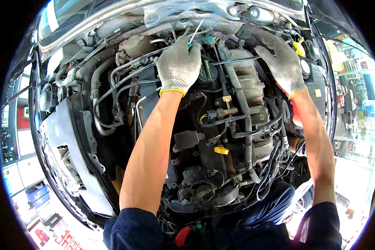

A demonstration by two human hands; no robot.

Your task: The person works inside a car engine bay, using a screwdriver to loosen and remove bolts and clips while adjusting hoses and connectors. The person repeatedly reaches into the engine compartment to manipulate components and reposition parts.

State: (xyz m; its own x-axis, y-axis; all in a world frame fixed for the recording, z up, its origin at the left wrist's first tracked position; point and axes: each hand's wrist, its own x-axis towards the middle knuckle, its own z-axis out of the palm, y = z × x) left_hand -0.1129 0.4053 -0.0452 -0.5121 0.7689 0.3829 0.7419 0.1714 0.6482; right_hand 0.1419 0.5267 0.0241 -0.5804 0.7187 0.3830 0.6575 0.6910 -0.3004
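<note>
Both my hands wear grey knit gloves with yellow cuffs and reach over a car engine [204, 152] under a raised hood. At the back of the engine, my left hand [180, 62] is closed around a thin tool with a teal part [190, 45] and a slim pale shaft pointing up and away; it looks like a screwdriver, but most of it is hidden by the glove. On the right, my right hand [282, 62] reaches toward the rear with thumb and fingers apart. Its thumb is near a black hose [239, 61]. Nothing shows in its grasp.
A black oil filler cap [208, 71] lies just right of my left hand. Around it run a ribbed hose [237, 89], metal pipes and wiring. A yellow dipstick handle [221, 150] stands up nearer me. A grey panel [77, 143] lines the left side.
</note>
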